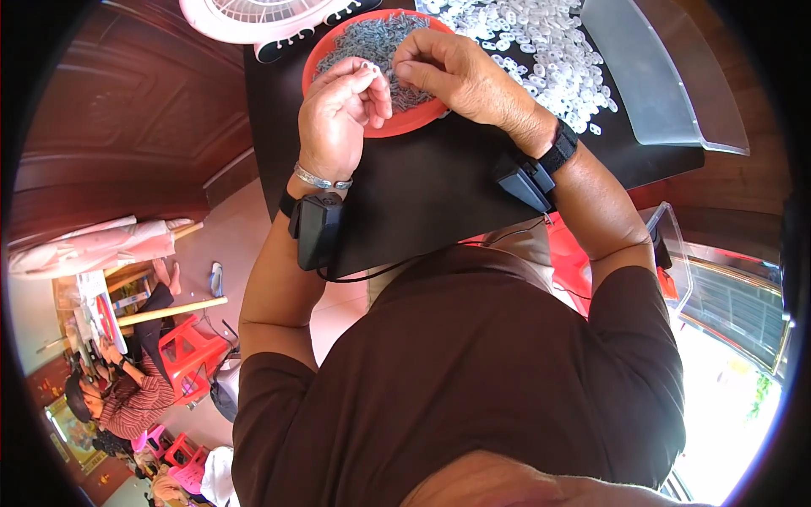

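Observation:
Over a round orange-red basin (391,129) filled with small grey screw-like pieces (372,40), both my hands work close together. My left hand (336,106), palm partly turned up, pinches a small white plastic piece (370,68) between thumb and forefinger. Its other fingers curl loosely. Just to the right, my right hand (460,78) has thumb and forefinger pressed together above the grey pieces. Whatever lies in that pinch is too small to make out. Many small white oval plastic pieces with holes (549,63) are heaped on the black table (414,194), right of the basin.
A pink-white fan (262,10) stands at the far left of the table. Along the right lies a clear plastic tray (646,76). Black devices are strapped to both wrists, with a cable (363,276) below. Left, another person (127,397) sits near red stools (190,359).

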`<state>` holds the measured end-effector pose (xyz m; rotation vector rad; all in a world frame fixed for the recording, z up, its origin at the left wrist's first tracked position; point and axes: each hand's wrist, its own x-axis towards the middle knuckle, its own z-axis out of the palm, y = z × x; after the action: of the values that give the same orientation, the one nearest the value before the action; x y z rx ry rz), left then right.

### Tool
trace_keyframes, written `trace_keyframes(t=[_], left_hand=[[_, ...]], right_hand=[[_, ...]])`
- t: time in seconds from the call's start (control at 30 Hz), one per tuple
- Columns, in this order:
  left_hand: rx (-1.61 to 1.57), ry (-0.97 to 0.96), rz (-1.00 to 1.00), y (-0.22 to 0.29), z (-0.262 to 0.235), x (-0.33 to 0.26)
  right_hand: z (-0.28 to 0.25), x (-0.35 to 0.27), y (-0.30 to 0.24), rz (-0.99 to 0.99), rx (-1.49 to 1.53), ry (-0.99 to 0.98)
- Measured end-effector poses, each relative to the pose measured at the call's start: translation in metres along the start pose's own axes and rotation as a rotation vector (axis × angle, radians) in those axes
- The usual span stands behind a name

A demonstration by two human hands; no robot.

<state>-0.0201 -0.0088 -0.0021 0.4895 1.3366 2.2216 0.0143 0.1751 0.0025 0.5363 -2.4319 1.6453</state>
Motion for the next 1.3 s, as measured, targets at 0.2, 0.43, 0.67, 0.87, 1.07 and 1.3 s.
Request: trace_keyframes(t=[0.2,0.43,0.67,0.87,1.07,1.3], left_hand=[[0.632,0.023,0.203,0.001,0.005,-0.003],[0.722,-0.046,0.256,0.000,0.011,-0.006],[0.368,0.018,0.054,-0.001,0.008,-0.004],[0.179,0.066,-0.038,0.000,0.006,-0.005],[0.356,0.115,0.063,0.005,0.004,-0.004],[0.756,-0.040,0.414,-0.006,0.009,-0.003]], right_hand=[[-0.005,0.001,0.001,0.109,-0.015,-0.056],[-0.002,-0.001,0.003,0.095,-0.002,-0.137],[0.004,-0.001,0.004,0.067,-0.001,-0.050],[0.006,0.000,0.003,0.059,-0.009,-0.015],[0.001,0.001,-0.001,0.103,-0.026,0.020],[0.002,-0.001,0.003,0.131,-0.079,-0.077]])
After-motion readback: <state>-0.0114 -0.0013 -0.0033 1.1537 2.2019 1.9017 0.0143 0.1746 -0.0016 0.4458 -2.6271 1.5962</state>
